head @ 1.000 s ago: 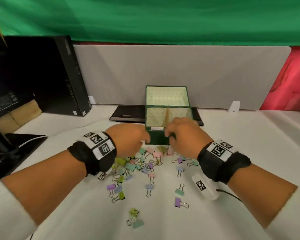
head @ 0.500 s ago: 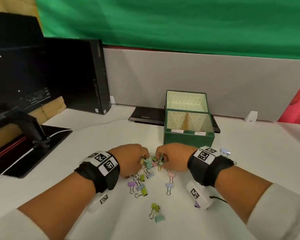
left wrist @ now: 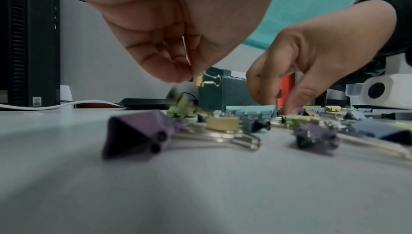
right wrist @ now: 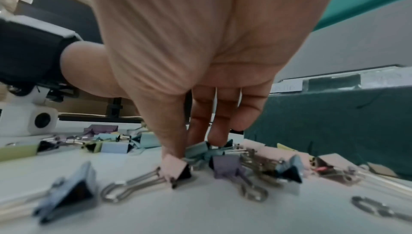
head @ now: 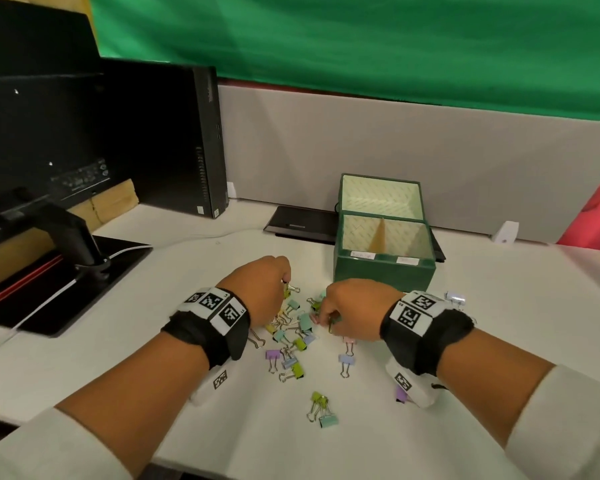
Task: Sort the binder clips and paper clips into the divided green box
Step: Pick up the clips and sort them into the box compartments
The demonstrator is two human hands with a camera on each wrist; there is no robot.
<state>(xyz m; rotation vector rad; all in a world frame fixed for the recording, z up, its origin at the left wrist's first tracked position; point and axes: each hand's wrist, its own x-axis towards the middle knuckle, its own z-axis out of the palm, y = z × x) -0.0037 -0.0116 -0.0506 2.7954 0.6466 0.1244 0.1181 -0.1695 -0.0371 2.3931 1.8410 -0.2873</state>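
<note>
Several pastel binder clips lie in a heap on the white table. Behind the heap stands the divided green box, lid raised and a cardboard divider across its middle. My left hand pinches a yellow binder clip just above the heap. In the left wrist view that hand holds the clip clear of the table. My right hand reaches down into the heap. In the right wrist view this hand has thumb and fingers closing round a teal binder clip. No paper clips can be made out.
A black computer tower and a monitor stand fill the left side. A flat black device lies behind the box against the grey partition. A stray clip lies beside my right wrist. Two more clips lie nearer me.
Both hands came back from the box front to the heap. The left hand has since lifted a yellow clip up and to the left, while the right stayed low in the pile.
</note>
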